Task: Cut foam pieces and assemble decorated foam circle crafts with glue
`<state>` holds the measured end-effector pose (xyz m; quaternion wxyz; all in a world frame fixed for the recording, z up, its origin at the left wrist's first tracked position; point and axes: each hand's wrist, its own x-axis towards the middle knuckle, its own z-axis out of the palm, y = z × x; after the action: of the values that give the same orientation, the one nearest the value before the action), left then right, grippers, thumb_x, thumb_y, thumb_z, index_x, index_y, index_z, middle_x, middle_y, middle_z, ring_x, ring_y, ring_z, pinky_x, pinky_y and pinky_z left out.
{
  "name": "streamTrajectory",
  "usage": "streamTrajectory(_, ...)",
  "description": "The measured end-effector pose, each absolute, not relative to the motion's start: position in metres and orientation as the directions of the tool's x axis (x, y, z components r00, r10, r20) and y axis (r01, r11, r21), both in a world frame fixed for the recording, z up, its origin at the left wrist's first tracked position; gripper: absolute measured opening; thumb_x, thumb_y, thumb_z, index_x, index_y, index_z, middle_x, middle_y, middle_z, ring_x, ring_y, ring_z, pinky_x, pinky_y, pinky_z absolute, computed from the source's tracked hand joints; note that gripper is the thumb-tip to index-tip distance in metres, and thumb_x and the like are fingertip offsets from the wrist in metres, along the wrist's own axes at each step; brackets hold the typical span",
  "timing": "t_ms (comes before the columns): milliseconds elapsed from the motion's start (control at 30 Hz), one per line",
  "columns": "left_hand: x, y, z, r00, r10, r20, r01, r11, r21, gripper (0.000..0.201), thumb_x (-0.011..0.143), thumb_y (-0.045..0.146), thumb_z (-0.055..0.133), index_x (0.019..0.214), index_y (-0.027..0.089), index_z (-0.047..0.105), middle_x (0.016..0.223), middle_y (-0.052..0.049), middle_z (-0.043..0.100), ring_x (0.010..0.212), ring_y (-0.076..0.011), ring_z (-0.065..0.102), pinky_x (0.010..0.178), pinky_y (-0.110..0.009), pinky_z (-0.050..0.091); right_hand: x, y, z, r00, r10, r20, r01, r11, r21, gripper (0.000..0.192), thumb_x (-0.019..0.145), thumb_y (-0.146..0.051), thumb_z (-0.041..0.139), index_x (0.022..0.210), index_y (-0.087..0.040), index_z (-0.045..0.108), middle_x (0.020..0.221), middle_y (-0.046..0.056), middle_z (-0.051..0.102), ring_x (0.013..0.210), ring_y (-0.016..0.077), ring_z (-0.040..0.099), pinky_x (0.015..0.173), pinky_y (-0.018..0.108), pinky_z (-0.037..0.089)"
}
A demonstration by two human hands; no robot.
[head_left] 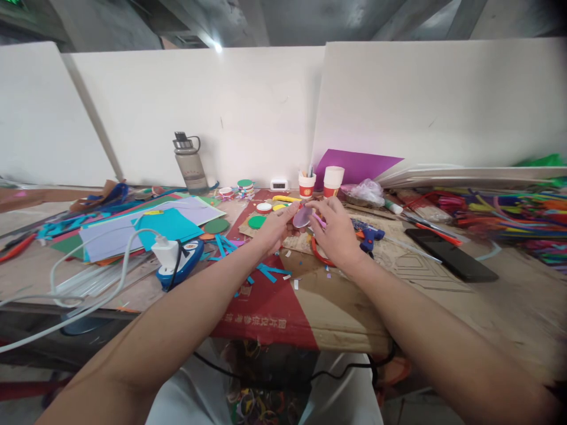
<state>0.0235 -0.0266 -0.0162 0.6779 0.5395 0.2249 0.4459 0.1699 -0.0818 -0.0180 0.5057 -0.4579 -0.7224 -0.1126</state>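
Observation:
A small round lilac disc (302,218) is held up between my two hands over the middle of the table. My left hand (280,230) grips its left side, with the fingertips partly hidden behind it. The fingers of my right hand (335,229) are closed at the disc's right edge. A narrow purple strip (319,221) shows by the right thumb; whether it is joined to the disc I cannot tell. Just left of my hands lie a green disc (257,222), a white-topped disc (264,208) and a yellow one (279,207).
Blue paper strips (268,271) and scraps litter the cardboard. Left are coloured sheets (170,227), a power strip (188,262) with white cables and a bottle (190,162). Right are a blue glue gun (370,235), a phone (452,254) and pipe cleaners (522,218). Paper cups (333,180) stand behind.

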Motion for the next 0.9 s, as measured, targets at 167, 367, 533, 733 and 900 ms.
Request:
streamTrajectory(167,0.023,-0.025,-0.014,0.505,0.855,0.12,-0.381,0.096,0.919,0.045,0.072,0.057,0.074,0.085,0.015,0.064,0.075,-0.002,0.065,0.059,-0.0103,0.058,0.054,-0.023,0.044,0.171,-0.083,-0.016,-0.182,0.509,0.841,0.858,0.501,-0.117,0.034,0.091,-0.015,0.045,0.12,-0.02,0.063,0.099,0.013,0.058,0.095,0.0273,0.052,0.083,0.045,0.048)
streamTrajectory(367,0.024,-0.028,-0.007,0.555,0.832,-0.015,-0.339,0.243,0.909,0.049,0.075,0.061,0.069,0.089,0.015,0.065,0.078,-0.006,0.069,0.064,-0.0133,0.064,0.06,-0.024,0.049,0.17,-0.084,-0.013,-0.243,0.543,0.804,0.857,0.509,-0.085,0.041,0.09,-0.014,0.045,0.129,-0.022,0.057,0.104,0.014,0.059,0.098,0.0294,0.051,0.089,0.051,0.047)
streamTrajectory(533,0.025,-0.029,-0.01,0.548,0.835,-0.05,-0.307,0.256,0.916,0.042,0.076,0.056,0.071,0.085,0.015,0.064,0.073,-0.003,0.067,0.059,-0.0118,0.062,0.057,-0.023,0.049,0.171,-0.082,-0.013,-0.199,0.604,0.772,0.831,0.521,-0.193,0.031,0.089,-0.015,0.047,0.117,-0.019,0.059,0.106,0.014,0.059,0.101,0.0297,0.052,0.09,0.049,0.046)
streamTrajectory(733,0.025,-0.028,-0.014,0.54,0.841,-0.017,-0.292,0.207,0.934,0.037,0.081,0.051,0.068,0.089,0.015,0.065,0.074,-0.003,0.066,0.059,-0.0118,0.061,0.057,-0.024,0.049,0.172,-0.081,-0.013,-0.143,0.647,0.749,0.808,0.514,-0.289,0.021,0.084,-0.014,0.051,0.103,-0.02,0.057,0.102,0.012,0.058,0.097,0.0283,0.052,0.086,0.046,0.046)
streamTrajectory(900,0.026,-0.025,-0.022,0.516,0.856,0.035,-0.307,0.147,0.94,0.035,0.08,0.048,0.069,0.093,0.015,0.067,0.077,-0.003,0.067,0.061,-0.0119,0.061,0.058,-0.024,0.048,0.171,-0.08,-0.016,-0.101,0.625,0.774,0.804,0.509,-0.307,0.02,0.08,-0.011,0.055,0.097,-0.021,0.056,0.099,0.01,0.052,0.097,0.0272,0.05,0.088,0.045,0.046)
